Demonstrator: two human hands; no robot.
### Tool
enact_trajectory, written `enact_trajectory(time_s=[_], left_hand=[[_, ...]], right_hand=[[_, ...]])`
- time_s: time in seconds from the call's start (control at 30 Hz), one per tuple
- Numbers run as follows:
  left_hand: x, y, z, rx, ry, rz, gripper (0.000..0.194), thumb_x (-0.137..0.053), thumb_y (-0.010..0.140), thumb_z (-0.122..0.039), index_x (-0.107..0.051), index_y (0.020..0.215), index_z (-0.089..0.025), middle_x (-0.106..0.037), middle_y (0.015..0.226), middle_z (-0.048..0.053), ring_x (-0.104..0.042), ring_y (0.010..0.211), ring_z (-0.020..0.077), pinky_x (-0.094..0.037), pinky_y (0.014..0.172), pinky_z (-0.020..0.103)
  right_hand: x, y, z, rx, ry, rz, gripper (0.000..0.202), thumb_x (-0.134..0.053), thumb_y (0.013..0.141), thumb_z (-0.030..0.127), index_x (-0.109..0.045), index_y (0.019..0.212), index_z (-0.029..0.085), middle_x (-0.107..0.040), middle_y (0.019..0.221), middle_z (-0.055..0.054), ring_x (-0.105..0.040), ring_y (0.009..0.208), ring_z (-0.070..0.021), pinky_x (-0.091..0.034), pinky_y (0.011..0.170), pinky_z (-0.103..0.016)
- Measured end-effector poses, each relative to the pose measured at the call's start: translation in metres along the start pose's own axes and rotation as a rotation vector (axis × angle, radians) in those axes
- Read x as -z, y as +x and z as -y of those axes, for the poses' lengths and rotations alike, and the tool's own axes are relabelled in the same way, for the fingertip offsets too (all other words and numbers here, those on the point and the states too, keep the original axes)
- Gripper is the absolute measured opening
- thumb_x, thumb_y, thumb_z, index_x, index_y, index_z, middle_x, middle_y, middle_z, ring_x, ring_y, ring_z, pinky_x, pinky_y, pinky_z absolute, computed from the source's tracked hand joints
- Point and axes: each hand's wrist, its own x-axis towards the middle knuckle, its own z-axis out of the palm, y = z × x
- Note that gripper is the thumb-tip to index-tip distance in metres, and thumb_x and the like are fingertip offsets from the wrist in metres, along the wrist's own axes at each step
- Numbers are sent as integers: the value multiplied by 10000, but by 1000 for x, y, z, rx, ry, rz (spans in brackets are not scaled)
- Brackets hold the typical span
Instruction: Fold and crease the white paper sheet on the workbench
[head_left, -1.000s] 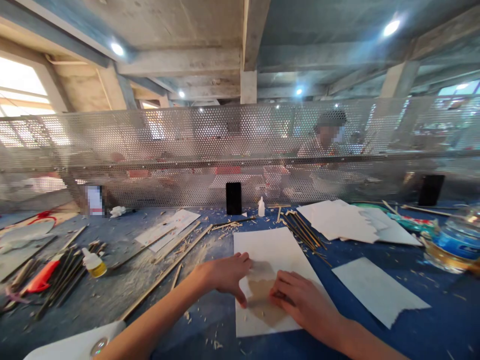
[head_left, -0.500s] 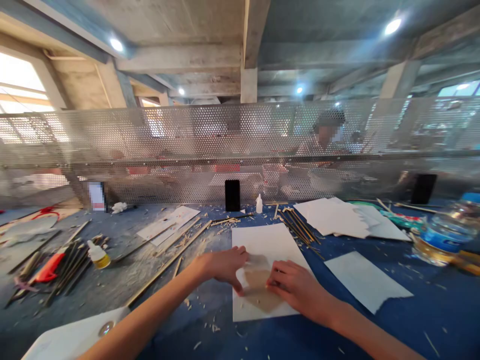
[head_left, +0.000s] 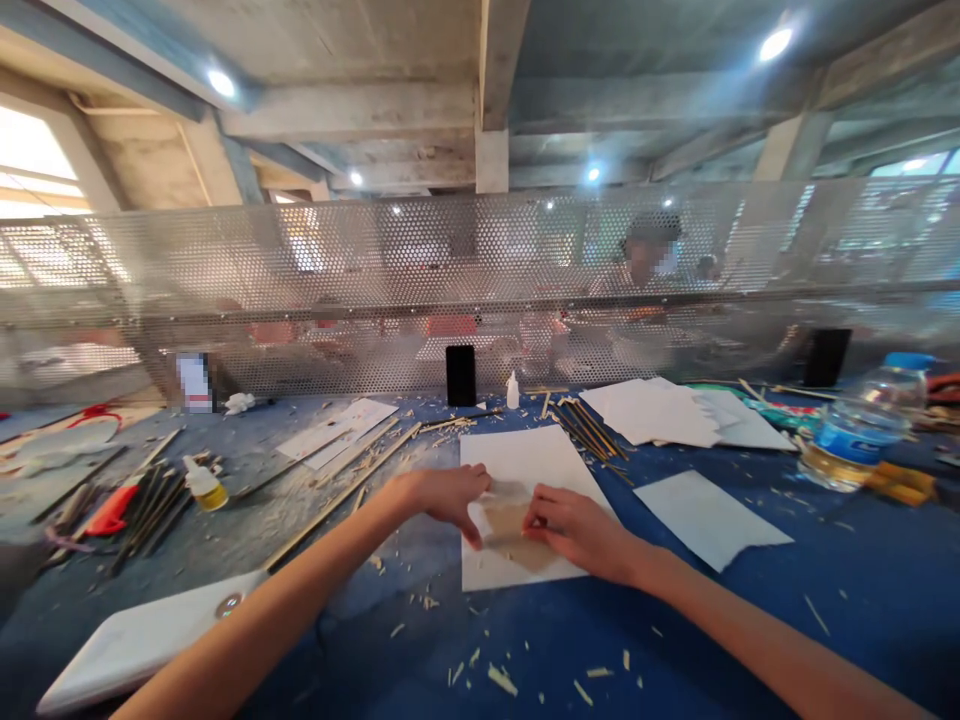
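Note:
A white sheet (head_left: 525, 455) lies on the blue tabletop in front of me, with a tan patch (head_left: 504, 522) on its middle. My left hand (head_left: 456, 500) rests at the sheet's left side, thumb and fingers spread apart around the patch's left edge. At the patch's right edge is my right hand (head_left: 566, 527), its fingers curled and pinched together; what lies between the fingertips is too small to make out. Small pale chips are on the sheet near the hands.
Thin sticks (head_left: 592, 435), a white bottle (head_left: 512, 390) and stacked paper (head_left: 649, 412) lie behind. A torn sheet (head_left: 709, 515) and water bottle (head_left: 855, 435) are right. Left are a yellow glue bottle (head_left: 205, 485), red-handled tool (head_left: 112, 512) and white phone (head_left: 142, 635).
The view has tilted down slightly, so the table's things sit higher in the picture. Both hands keep nearly the same place on the sheet.

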Motion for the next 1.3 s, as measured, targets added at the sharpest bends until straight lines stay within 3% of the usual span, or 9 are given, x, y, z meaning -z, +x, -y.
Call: enact_trajectory(time_s=[0.17,0.3,0.43,0.7,1.07,1.3], left_hand=[[-7,1,7,97,-41,-12,766,-811,598,-529,-518,1224,-198,-559,1237,103,-547,1117,313,-428,937,369],[-11,3,9,150,-63,-17,838,-849,554,-475,-506,1260,-182,-558,1262,125,-567,1114,309,-447,931,354],[-9,4,6,141,-48,-37,805,-852,546,-476,-526,1230,-203,-570,1235,95,-578,1088,301,-464,909,341],[8,15,-9,101,131,70,674,-868,536,-451,-614,1088,-160,-609,1128,116,-587,1009,320,-493,839,338],[4,5,-6,97,44,19,629,-821,602,-479,-593,1107,-183,-597,1159,104,-567,1053,322,-468,892,367],[-11,0,7,143,-88,-50,816,-842,562,-444,-509,1254,-168,-553,1251,119,-558,1117,309,-452,943,348]], right_hand=[[3,0,-2,-11,-22,-53,122,-574,943,256,-679,924,197,-611,934,-21,-596,815,-150,-435,745,-255],[5,-2,3,3,6,-42,120,-570,943,248,-674,921,193,-604,916,-16,-593,796,-138,-437,733,-239],[-1,-3,7,-6,2,-22,83,-583,921,201,-663,946,196,-619,976,-26,-603,858,-156,-448,762,-247],[2,-1,2,48,-13,36,87,-565,937,225,-648,952,204,-623,1033,-44,-597,934,-179,-452,808,-271],[10,-8,14,-77,25,-52,219,-492,995,331,-663,939,207,-602,969,-36,-603,872,-160,-472,803,-285],[8,-17,16,-57,-18,-104,234,-489,1001,359,-671,984,212,-604,985,-44,-599,908,-171,-466,835,-300]])
